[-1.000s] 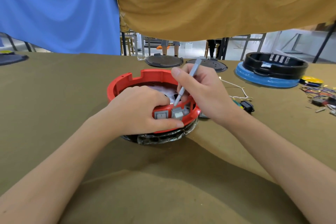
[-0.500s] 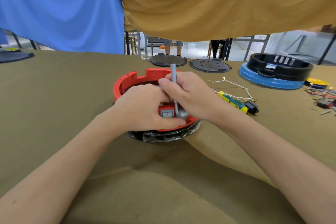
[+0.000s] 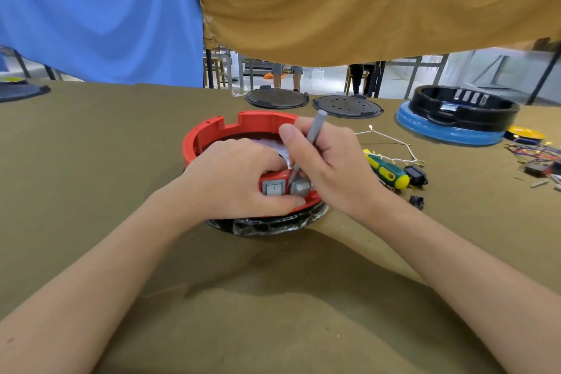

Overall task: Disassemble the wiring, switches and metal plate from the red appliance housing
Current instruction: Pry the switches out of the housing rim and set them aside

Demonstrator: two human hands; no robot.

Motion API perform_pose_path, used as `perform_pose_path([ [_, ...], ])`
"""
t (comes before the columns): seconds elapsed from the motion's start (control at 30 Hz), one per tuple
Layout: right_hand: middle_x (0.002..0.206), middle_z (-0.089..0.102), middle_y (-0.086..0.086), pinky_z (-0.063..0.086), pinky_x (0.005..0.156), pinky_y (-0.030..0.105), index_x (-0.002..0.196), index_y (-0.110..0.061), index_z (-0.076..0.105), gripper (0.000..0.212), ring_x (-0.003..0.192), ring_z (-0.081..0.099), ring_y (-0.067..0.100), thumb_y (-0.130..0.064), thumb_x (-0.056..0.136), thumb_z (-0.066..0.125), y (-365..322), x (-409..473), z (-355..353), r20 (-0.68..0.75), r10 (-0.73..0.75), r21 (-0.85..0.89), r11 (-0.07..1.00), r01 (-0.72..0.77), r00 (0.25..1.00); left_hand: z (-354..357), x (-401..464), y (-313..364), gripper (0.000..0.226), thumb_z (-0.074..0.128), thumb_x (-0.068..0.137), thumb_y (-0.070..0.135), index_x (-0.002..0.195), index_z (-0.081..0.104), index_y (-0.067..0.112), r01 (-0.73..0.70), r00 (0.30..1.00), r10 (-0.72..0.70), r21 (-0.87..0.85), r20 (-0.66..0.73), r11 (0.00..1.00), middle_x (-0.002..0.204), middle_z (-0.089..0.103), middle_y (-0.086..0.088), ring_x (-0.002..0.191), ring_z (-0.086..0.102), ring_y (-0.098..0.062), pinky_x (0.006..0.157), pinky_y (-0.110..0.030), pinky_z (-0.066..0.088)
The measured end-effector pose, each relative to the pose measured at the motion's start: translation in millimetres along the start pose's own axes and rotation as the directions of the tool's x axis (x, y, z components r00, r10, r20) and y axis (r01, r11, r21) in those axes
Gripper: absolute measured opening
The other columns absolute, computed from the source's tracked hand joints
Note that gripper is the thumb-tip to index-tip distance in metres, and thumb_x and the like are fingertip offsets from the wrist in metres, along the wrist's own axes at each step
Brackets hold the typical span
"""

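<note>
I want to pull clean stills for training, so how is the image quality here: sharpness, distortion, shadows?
Head view: wide-angle bending at the edges; the left hand, right hand and red housing look reasonably sharp; soft arm shadows fall on the tablecloth; the bright background is blurry.

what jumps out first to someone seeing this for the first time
Dead centre, the red appliance housing sits on the olive cloth. The left hand grips its near rim by the grey switches, while the right hand works a slim grey tool down beside them. To the right lie a green and yellow screwdriver and loose white wires.
</note>
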State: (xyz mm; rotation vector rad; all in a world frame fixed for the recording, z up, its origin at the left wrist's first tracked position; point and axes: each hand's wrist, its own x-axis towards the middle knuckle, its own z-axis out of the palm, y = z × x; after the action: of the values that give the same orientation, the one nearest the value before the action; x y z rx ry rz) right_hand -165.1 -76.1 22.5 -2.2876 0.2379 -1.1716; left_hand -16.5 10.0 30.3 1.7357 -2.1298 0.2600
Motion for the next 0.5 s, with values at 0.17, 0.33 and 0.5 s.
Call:
perform_pose_path([
  [0.17, 0.056, 0.039, -0.008, 0.03, 0.052, 0.019, 0.063, -0.013, 0.042, 0.042, 0.051, 0.038, 0.01, -0.019, 0.104, 0.046, -7, 9, 7, 0.066, 0.016, -0.099, 0.995, -0.01, 0.998, 0, -3, 3, 0.051, 0.044, 0.074, 0.074, 0.091, 0.073, 0.035, -0.019, 0.998, 0.016, -0.049, -0.055, 0.999, 0.079, 0.07, 0.016, 0.069, 0.064, -0.004, 0.06, -0.03, 0.055],
  [0.33, 0.054, 0.038, -0.011, 0.029, 0.052, 0.02, 0.059, -0.022, 0.039, 0.047, 0.051, 0.036, 0.009, -0.019, 0.105, 0.046, -11, 21, 8, 0.18, 0.084, -0.13, 0.99, -0.061, 0.98, -1, -5, 3, 0.056, 0.044, 0.073, 0.074, 0.089, 0.077, 0.032, -0.025, 0.996, 0.021, -0.042, -0.091, 0.999, 0.081, 0.072, 0.014, 0.072, 0.065, -0.007, 0.061, -0.031, 0.056],
  [0.5, 0.064, 0.051, 0.022, 0.036, 0.058, 0.043, 0.066, 0.004, 0.05, 0.046, 0.059, 0.043, 0.032, -0.02, 0.105, 0.045, -12, 29, 7, 0.263, 0.108, -0.131, 0.988, -0.075, 0.959, 0, -4, 4, 0.06, 0.04, 0.071, 0.077, 0.089, 0.077, 0.034, -0.009, 0.996, 0.007, -0.028, -0.09, 1.0, 0.081, 0.072, 0.014, 0.077, 0.066, -0.009, 0.064, -0.029, 0.054],
])
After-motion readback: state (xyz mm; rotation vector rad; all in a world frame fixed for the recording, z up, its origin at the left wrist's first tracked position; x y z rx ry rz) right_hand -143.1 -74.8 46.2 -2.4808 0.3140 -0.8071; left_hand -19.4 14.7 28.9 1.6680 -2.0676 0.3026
